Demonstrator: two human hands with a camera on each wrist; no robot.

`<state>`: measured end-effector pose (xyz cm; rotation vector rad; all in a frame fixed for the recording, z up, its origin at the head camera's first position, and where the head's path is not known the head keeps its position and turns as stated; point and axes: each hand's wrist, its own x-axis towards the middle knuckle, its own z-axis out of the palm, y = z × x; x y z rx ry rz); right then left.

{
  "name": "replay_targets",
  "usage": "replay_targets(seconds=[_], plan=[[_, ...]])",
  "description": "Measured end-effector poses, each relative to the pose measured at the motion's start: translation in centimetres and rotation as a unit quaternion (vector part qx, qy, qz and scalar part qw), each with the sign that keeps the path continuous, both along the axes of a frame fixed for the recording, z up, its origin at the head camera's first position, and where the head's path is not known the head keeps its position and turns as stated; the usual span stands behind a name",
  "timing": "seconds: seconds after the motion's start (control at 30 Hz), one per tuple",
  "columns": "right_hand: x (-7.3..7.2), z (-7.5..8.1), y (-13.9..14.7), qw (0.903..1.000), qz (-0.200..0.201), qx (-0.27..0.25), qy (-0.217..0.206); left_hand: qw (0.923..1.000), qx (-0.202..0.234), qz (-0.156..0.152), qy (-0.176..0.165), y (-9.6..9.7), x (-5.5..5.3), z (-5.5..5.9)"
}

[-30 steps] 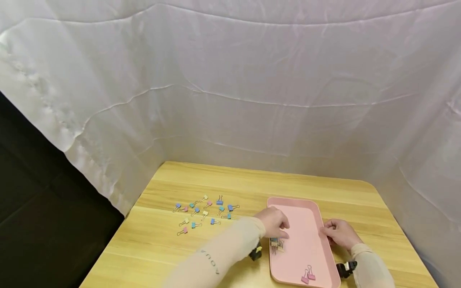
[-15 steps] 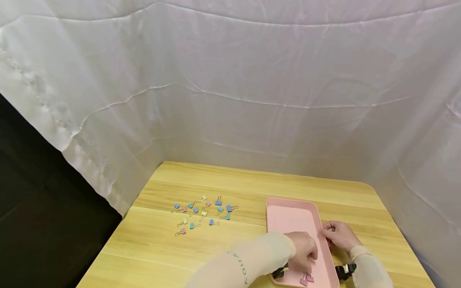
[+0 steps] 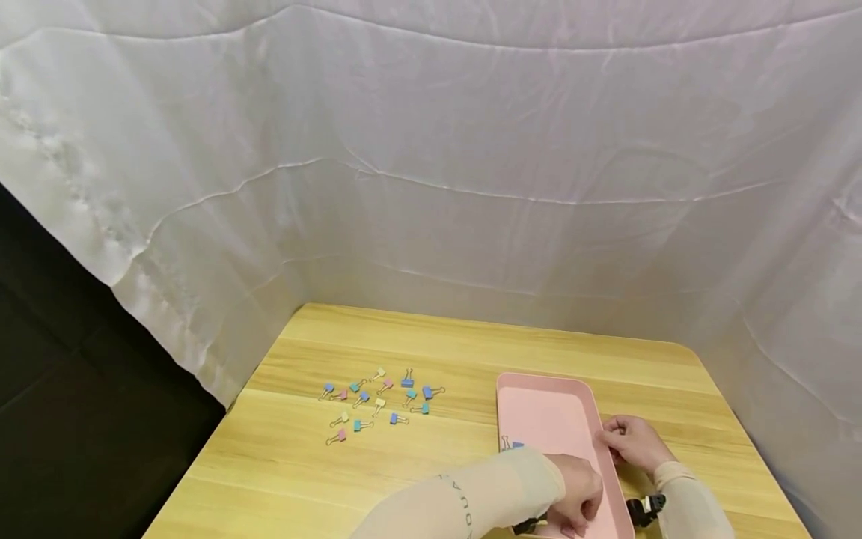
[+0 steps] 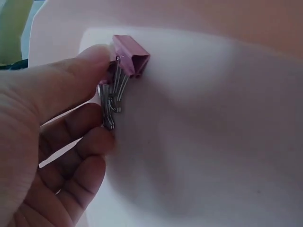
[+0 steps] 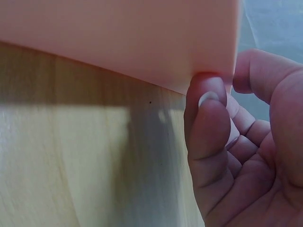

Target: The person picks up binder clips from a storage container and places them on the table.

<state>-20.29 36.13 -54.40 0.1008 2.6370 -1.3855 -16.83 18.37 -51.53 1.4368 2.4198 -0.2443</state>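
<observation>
In the head view my left hand (image 3: 578, 490) is low over the near end of a pink tray (image 3: 548, 408). The left wrist view shows two pink binder clips (image 4: 130, 54) close together on the tray's floor. My left thumb and curled fingers pinch one of them by its dark, partly hidden body; the wire handles (image 4: 110, 101) lie beside the fingertips. On the tray's right side, my right hand (image 3: 636, 442) pinches the wall (image 5: 118, 38) between thumb and finger. A blue binder clip (image 3: 517, 445) shows inside the left edge, partly behind the left sleeve.
Several blue, pink, teal and yellow binder clips (image 3: 364, 397) lie scattered on the wooden table (image 3: 269, 464), left of the tray. A pale cloth curtain (image 3: 431, 224) hangs behind the table and along its sides.
My left hand has moved from the clips at the tray's left edge down to the pink clips at its near end. The right hand keeps its grip on the wall.
</observation>
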Motion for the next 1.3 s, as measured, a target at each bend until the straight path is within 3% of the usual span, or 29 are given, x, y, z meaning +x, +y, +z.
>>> replay_targets(seconds=[0.17, 0.4, 0.53, 0.67, 0.77, 0.93, 1.07, 1.17, 1.3], plan=[[0.0, 0.1, -0.1, 0.9999, 0.003, -0.012, -0.002, 1.0000, 0.001, 0.000, 0.001, -0.1, -0.3, -0.1], [0.0, 0.1, 0.0, 0.9998, -0.001, -0.022, -0.003, 0.9994, -0.001, -0.012, -0.034, -0.3, -0.6, 0.0], [0.0, 0.0, 0.1, 0.9998, 0.000, -0.019, -0.004, 0.9998, 0.003, -0.014, -0.017, -0.2, -0.5, -0.2], [0.1, 0.0, 0.1, 0.9998, -0.002, -0.020, -0.004, 0.9998, 0.005, 0.001, 0.018, -0.3, -0.5, -0.2], [0.1, 0.0, 0.0, 0.9998, -0.001, -0.018, -0.003, 0.9994, 0.023, 0.011, 0.022, -0.6, -0.9, 0.2], [-0.2, -0.1, 0.2, 0.9999, -0.001, -0.011, -0.004, 0.9947, 0.099, 0.020, 0.018, -2.0, -2.7, 2.2], [-0.4, 0.0, 0.5, 1.0000, 0.000, -0.001, -0.008, 0.9875, 0.148, 0.048, 0.021, -4.0, -4.7, 3.8], [-0.4, 0.1, 0.6, 0.9999, -0.004, 0.007, -0.014, 0.9807, 0.173, 0.091, 0.004, -6.7, -6.4, 4.7], [-0.4, 0.1, 0.7, 0.9998, -0.006, 0.012, -0.017, 0.9663, 0.213, 0.143, -0.022, -12.1, -8.8, 5.0]])
